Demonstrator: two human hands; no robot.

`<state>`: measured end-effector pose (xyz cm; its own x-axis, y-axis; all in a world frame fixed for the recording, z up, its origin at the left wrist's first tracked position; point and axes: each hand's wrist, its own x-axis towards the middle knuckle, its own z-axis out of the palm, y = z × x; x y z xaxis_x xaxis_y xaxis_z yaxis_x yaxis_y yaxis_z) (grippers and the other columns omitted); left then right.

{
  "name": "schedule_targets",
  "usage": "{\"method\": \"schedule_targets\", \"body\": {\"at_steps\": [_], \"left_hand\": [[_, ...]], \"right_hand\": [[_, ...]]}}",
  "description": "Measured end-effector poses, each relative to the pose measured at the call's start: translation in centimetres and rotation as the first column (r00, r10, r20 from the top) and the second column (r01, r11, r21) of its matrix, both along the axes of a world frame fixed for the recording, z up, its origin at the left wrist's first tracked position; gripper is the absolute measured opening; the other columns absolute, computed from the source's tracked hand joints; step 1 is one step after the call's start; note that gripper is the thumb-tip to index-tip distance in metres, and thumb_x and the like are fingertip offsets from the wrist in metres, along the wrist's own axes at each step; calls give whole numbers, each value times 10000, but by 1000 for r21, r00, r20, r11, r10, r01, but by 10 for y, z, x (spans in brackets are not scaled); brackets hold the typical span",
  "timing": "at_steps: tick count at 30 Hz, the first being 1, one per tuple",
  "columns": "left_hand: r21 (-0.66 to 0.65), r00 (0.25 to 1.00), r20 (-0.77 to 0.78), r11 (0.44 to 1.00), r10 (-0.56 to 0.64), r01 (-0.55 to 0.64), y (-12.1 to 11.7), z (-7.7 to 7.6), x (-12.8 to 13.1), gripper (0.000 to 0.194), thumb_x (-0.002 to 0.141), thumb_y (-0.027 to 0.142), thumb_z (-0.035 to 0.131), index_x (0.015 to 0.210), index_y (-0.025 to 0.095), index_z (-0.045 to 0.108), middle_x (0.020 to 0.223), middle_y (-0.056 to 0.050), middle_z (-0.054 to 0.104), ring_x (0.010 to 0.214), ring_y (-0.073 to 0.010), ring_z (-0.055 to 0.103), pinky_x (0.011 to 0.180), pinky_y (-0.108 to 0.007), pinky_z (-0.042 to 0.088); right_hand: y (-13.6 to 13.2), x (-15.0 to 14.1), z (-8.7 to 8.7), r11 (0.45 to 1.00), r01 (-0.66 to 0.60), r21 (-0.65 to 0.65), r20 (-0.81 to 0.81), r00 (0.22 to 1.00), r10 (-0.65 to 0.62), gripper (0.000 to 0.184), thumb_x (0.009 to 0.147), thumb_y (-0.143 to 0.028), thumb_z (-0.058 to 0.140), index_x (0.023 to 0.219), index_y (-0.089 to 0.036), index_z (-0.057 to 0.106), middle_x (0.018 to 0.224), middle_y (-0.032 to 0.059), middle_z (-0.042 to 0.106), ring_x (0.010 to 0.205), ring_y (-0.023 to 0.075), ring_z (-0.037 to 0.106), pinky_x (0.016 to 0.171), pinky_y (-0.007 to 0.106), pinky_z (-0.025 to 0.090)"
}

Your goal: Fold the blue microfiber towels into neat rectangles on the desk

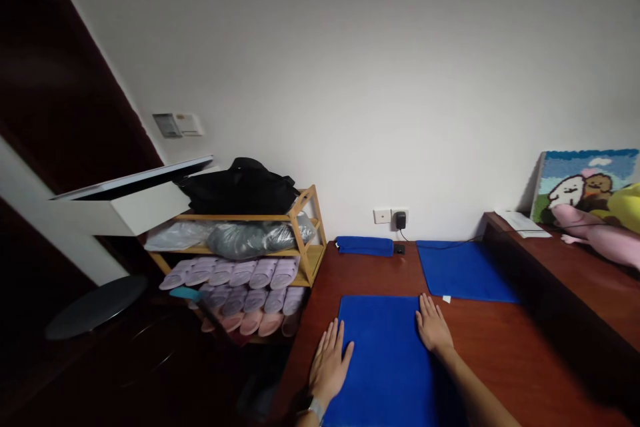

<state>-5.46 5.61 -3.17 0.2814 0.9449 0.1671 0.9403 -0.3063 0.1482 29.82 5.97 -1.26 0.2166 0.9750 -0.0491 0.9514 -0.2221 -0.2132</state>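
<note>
A blue cloth [381, 353] lies spread flat on the reddish-brown wooden table [480, 340], and its near end runs out of the picture. My left hand [330, 361] rests on its left edge, fingers stretched out and the thumb spread over the cloth. On the far right corner lies my right hand [433, 324], palm down with straight fingers. Neither hand grips anything. Just beyond my right hand is a second blue cloth [465, 270], laid flat with a small white tag [447, 299] at its front edge. A folded blue cloth [364, 246] sits against the wall.
A black plug [401, 219] with a cord is in the wall socket. To the right, a raised ledge [565, 260] carries a pink plush toy [600, 233] and a picture [575, 177]. At left stands a wooden rack [310, 233] with slippers [240, 273] and a black bag [240, 190].
</note>
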Motion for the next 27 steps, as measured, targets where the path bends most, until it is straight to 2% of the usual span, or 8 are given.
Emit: {"method": "schedule_targets", "body": {"at_steps": [3,6,11,13,15,18,24,27], "left_hand": [[-13,1000,-21,1000,7,-8,3,-1,-2,694,1046,586,251,1627,206,240,1675,-69,283,1543,-246,283,1256,-465,311],[44,1000,-24,999,9,-8,9,10,24,672,1056,558,249,1619,192,268,1667,-82,298,1544,-254,278,1267,-485,288],[52,965,44,965,-260,258,25,28,149,621,1076,501,201,1624,211,236,1683,-58,267,1553,-220,256,1278,-456,265],[21,950,77,953,-302,302,29,26,195,604,1077,494,189,1616,234,266,1674,-56,295,1549,-223,271,1275,-473,266],[-6,953,94,957,-287,289,33,20,218,599,1075,503,185,1607,254,298,1666,-54,319,1548,-231,274,1274,-490,259],[-32,976,69,978,-206,208,45,13,201,642,1059,563,192,1602,248,324,1672,-66,300,1555,-246,253,1274,-502,241],[-44,999,-52,999,16,-18,85,15,85,718,1042,595,201,1603,165,327,1677,-122,282,1558,-277,241,1261,-509,241],[-38,998,-63,999,23,-26,92,11,59,722,1040,589,202,1604,153,320,1681,-127,271,1557,-277,245,1248,-496,273]], "right_hand": [[0,1,-12,999,-5,31,-20,1000,6,687,1019,-402,119,1614,-64,180,1701,75,197,1578,204,136,1284,388,130],[0,1,-15,999,0,42,-29,1000,1,691,1015,-415,124,1613,-74,186,1699,73,198,1577,205,146,1285,397,129],[0,2,-3,999,-17,40,-28,999,18,675,1019,-386,132,1607,-61,201,1697,72,175,1578,210,135,1286,395,123],[0,2,0,999,-29,31,-30,999,30,665,1015,-366,154,1603,-62,226,1694,74,173,1578,212,136,1286,395,121],[0,3,1,999,-30,27,-36,999,31,660,1013,-357,163,1603,-72,237,1694,70,170,1578,212,137,1286,396,119],[2,3,0,999,-10,31,-60,998,12,657,1018,-359,151,1609,-78,213,1698,60,166,1579,203,132,1288,391,106],[2,3,-2,999,13,43,-117,993,-8,662,1028,-394,126,1619,-100,179,1706,41,154,1584,184,97,1290,382,77],[1,3,-2,999,11,33,-113,994,-7,666,1029,-400,118,1619,-96,172,1708,39,146,1584,180,92,1290,378,71]]}}
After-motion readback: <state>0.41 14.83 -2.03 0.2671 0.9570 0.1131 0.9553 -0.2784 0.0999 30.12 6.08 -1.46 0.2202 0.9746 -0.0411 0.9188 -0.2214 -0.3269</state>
